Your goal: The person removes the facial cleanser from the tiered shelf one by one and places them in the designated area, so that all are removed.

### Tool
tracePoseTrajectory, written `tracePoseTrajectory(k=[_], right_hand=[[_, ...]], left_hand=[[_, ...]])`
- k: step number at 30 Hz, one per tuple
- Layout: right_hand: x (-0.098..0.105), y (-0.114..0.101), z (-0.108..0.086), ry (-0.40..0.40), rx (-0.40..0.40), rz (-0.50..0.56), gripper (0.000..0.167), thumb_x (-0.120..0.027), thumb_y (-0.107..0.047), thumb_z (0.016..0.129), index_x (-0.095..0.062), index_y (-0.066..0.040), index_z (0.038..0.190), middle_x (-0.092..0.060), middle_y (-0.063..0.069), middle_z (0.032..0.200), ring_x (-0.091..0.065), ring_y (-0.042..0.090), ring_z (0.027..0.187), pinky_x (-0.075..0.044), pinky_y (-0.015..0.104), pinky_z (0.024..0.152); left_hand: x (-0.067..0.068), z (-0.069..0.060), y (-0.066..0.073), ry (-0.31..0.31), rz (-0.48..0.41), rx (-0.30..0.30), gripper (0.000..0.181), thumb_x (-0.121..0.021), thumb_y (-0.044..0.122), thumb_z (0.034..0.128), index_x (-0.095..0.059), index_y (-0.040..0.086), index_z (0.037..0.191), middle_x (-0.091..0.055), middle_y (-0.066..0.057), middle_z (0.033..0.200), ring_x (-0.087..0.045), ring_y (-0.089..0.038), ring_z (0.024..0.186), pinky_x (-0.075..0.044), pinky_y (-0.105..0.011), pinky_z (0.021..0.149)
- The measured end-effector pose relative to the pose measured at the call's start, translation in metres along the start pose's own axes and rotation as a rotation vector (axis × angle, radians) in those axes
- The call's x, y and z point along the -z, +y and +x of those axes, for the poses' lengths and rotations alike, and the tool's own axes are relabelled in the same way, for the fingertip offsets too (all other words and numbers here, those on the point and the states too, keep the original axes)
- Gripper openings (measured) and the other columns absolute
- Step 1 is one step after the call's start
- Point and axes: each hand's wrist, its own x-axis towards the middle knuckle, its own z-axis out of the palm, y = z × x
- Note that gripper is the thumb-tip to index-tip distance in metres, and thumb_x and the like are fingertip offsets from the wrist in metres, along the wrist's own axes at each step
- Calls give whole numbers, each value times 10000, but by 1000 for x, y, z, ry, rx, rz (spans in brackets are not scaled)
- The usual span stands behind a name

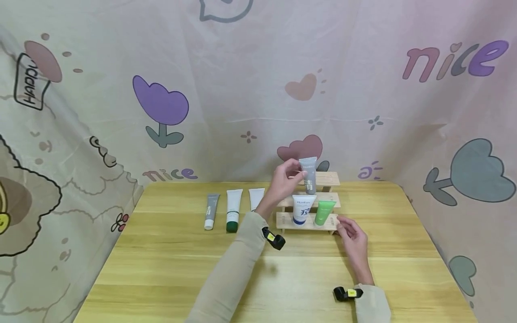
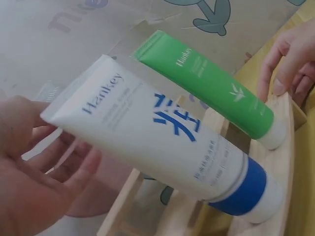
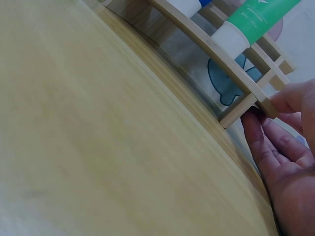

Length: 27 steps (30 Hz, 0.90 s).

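Observation:
My left hand [image 1: 284, 183] pinches a grey squeeze tube [image 1: 309, 176] near its upper end, above the middle step of a wooden tiered stand [image 1: 285, 220]. In the left wrist view that tube is mostly hidden behind a white tube with a blue band [image 2: 167, 132]. This white tube and a green tube [image 2: 211, 86] stand cap down on the lowest step. At the step's right end, my right hand [image 1: 355, 237] grips the corner; the right wrist view has the thumb above and fingers [image 3: 261, 137] beneath the wood.
On the table left of the stand lie a grey tube [image 1: 211, 211], a white tube with a green cap [image 1: 233, 208] and another white tube [image 1: 256, 197], partly covered by my left arm. A patterned cloth [image 1: 226, 89] hangs behind the table.

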Motion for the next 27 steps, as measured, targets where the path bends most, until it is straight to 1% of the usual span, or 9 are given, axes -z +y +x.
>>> tracePoseTrajectory(k=[4, 7, 10, 13, 18, 21, 23, 26, 27], right_hand=[[1, -4, -1, -1, -18, 10, 280, -634, -74, 1018, -665, -4, 1288, -704, 157, 1168, -660, 56, 1014, -535, 155, 878], [1, -15, -4, -16, -22, 14, 285, -631, -50, 1014, -653, 34, 1285, -704, 164, 1165, -658, 39, 999, -534, 150, 873], [1, -27, -7, -29, -21, 2, 284, -624, -18, 1006, -644, 68, 1276, -696, 195, 1169, -658, 47, 993, -538, 151, 863], [1, -32, -8, -38, -2, -4, 281, -619, -1, 1002, -636, 95, 1265, -696, 210, 1165, -659, 52, 985, -538, 142, 846], [0, -14, -2, -16, -4, 22, 278, -626, -28, 1010, -653, 50, 1275, -706, 168, 1171, -656, 48, 995, -536, 142, 854], [-1, -3, 0, 4, -7, 12, 275, -634, -60, 1015, -666, 7, 1279, -708, 124, 1168, -658, 69, 1014, -539, 155, 866], [-1, 1, 1, 9, 3, 6, 271, -636, -68, 1015, -668, 4, 1274, -712, 102, 1150, -662, 90, 1016, -543, 159, 860], [-1, 2, 0, 11, 10, 3, 266, -638, -79, 1017, -670, 5, 1267, -715, 94, 1134, -666, 105, 1014, -545, 161, 856], [0, 2, 0, 10, 10, 3, 268, -638, -84, 1018, -669, 6, 1268, -716, 93, 1136, -666, 103, 1014, -545, 161, 857]], left_hand=[[6, -4, -8, 76, -98, -34, 190, -656, 95, 1009, -625, 18, 1180, -679, -127, 1170, -655, -240, 1084, -550, -338, 933], [11, -5, -14, 145, -149, -54, 190, -635, 63, 1014, -602, -13, 1185, -672, -171, 1199, -648, -278, 1092, -540, -359, 957], [17, -10, -18, 186, -188, -39, 188, -602, 57, 1031, -574, -4, 1206, -653, -183, 1242, -628, -295, 1136, -522, -384, 989], [24, -17, -21, 180, -216, 0, 199, -543, 94, 1066, -529, 46, 1258, -618, -167, 1296, -599, -291, 1213, -519, -426, 1007], [32, -31, -27, 145, -233, 49, 253, -441, 187, 1112, -451, 128, 1359, -565, -174, 1390, -561, -329, 1284, -497, -528, 1025], [35, -38, -30, 137, -251, 51, 285, -406, 209, 1122, -418, 122, 1393, -548, -219, 1398, -589, -426, 1235, -491, -577, 1009], [36, -42, -31, 152, -233, 63, 298, -405, 241, 1124, -417, 141, 1404, -552, -201, 1398, -601, -431, 1212, -512, -549, 987], [38, -49, -33, 187, -231, 83, 306, -406, 274, 1122, -422, 147, 1401, -569, -197, 1361, -617, -461, 1152, -566, -491, 886], [39, -51, -34, 202, -225, 97, 304, -406, 288, 1122, -425, 157, 1396, -577, -185, 1351, -623, -447, 1133, -578, -457, 852]])
